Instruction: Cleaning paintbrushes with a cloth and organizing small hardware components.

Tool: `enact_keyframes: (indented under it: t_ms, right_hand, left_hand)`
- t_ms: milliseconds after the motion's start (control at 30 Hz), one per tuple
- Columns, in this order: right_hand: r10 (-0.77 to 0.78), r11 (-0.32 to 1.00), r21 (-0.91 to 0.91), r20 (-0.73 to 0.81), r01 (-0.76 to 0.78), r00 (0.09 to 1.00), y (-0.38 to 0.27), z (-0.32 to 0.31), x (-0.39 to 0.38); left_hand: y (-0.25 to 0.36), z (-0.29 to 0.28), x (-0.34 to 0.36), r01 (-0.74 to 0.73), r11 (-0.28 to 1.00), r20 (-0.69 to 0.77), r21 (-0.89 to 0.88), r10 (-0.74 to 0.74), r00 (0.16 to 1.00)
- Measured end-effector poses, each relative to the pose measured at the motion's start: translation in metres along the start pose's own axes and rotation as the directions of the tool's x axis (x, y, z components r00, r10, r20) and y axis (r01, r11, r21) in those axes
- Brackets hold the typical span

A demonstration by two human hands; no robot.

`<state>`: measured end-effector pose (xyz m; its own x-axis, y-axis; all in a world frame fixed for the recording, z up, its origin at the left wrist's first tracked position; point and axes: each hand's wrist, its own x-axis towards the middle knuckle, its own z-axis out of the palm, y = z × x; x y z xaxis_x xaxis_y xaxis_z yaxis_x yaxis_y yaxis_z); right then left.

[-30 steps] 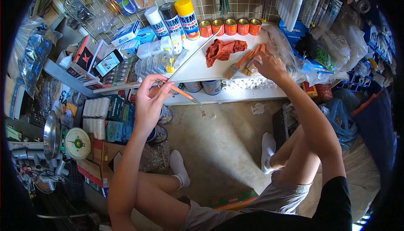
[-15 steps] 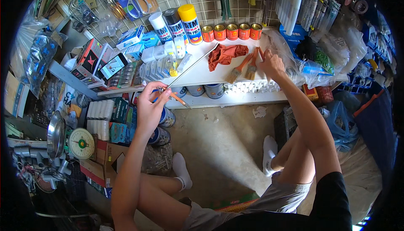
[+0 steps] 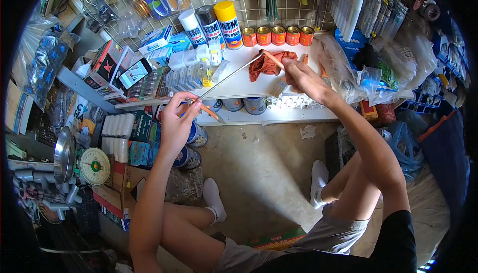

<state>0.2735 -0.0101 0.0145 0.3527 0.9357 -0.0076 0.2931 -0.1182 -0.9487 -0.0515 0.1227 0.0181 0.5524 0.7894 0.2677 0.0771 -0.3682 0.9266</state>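
Observation:
My left hand [image 3: 180, 111] is closed around a thin metal rod [image 3: 224, 77] slanting up over the white shelf. An orange-handled tool with a dark, narrow tip [image 3: 213, 114] hangs beside its fingers; it looks like a paintbrush seen edge-on. My right hand [image 3: 304, 80] is closed on an orange stick-like handle [image 3: 273, 59], like those of the paintbrushes. Its far end meets the rod's upper tip; whether the rod passes through it I cannot tell. A crumpled red-brown cloth [image 3: 260, 69] lies just behind. A paintbrush [image 3: 280, 89] lies partly hidden under my right hand.
Three spray cans [image 3: 228, 26] and a row of small red tins [image 3: 278, 36] stand along the shelf's back. Clear plastic cases [image 3: 186, 80] and a phone [image 3: 134, 74] are at left. Plastic bags [image 3: 343, 69] lie at right. Larger cans [image 3: 255, 105] sit on the lower shelf.
My right hand has left the place by the paintbrushes and moved left with an orange handle, bringing its end to the rod's tip. My left hand still holds the rod, almost unmoved.

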Motion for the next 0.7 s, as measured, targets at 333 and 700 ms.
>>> enact_keyframes:
  t_ms: [333,700]
  right_hand:
    - [-0.086,0.981,-0.178,-0.072,0.072,0.994,0.010,-0.010,0.007]
    - [-0.152,0.970,-0.201,-0.069,0.136,0.986,0.014,-0.009,0.006]
  left_hand:
    - [0.001,0.005,0.001,-0.006,1.000,0.023,-0.008,0.007,1.000]
    - [-0.004,0.004,0.000,-0.019,1.000,0.036,0.012,0.019,0.999]
